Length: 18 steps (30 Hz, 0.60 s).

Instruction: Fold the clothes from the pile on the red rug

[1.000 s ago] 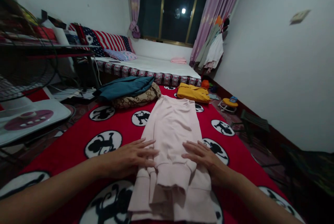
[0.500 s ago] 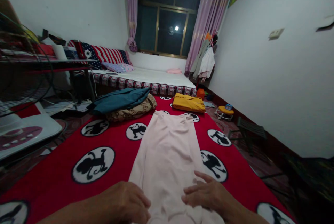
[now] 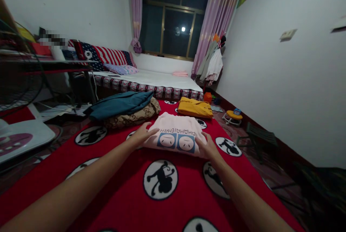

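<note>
A pale pink garment lies folded in a compact bundle on the red blanket. Its near face carries dark lettering and two blue squares with white round faces. At its left edge is my left hand, thumb and fingers apart, lying against the cloth. My right hand rests at the right edge in the same way, its thumb on top and its fingers spread. Behind the bundle on the right sits a folded yellow garment. To the left, a teal garment lies on a brown patterned one.
A low bed with pillows stands beneath the window. On the left are a cluttered desk and a white plastic piece. Along the right wall stand a small yellow stool and a dark folding stool.
The pink garment, earlier stretched out long toward me, is now folded over at the far end with its printed side showing. Both my hands have moved forward to its sides.
</note>
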Tool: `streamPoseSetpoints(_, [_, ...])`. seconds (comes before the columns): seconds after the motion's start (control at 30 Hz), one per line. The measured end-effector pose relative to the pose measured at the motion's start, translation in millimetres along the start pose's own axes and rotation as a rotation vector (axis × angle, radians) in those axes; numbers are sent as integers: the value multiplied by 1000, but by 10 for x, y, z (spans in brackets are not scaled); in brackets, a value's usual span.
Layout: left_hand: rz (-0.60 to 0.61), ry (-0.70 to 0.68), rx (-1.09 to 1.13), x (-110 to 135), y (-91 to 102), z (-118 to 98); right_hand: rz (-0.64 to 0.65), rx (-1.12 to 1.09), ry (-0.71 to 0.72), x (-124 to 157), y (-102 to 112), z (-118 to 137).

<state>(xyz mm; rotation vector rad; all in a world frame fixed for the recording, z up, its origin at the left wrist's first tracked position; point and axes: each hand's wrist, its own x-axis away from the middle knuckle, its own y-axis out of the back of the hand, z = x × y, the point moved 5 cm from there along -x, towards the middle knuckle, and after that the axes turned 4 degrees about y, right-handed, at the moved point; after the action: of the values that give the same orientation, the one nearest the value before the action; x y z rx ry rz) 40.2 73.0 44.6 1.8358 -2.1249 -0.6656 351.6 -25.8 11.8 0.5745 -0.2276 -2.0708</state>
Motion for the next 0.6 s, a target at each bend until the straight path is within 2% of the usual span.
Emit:
streamPoseSetpoints(0.1, [-13,-58,-48,231,-58,162,28,32,90,242,-1,-133])
streamPoseSetpoints(0.2, [-85,-122,-9,527,2,117,43,-1,113,409,67,-42])
streamPoseSetpoints(0.27, [-101,-118,-12,738,64,94,64,-1,101,529,133,27])
streamPoseSetpoints(0.4, [1,-78,-151,1038,127,192,202,114,96,816,200,30])
streamPoseSetpoints(0.5, [77,-58,-212,958,112,246,255,126,96,809,175,28])
streamPoseSetpoints(0.6, [61,-46,-106,618,32,166,184,83,114,506,73,131])
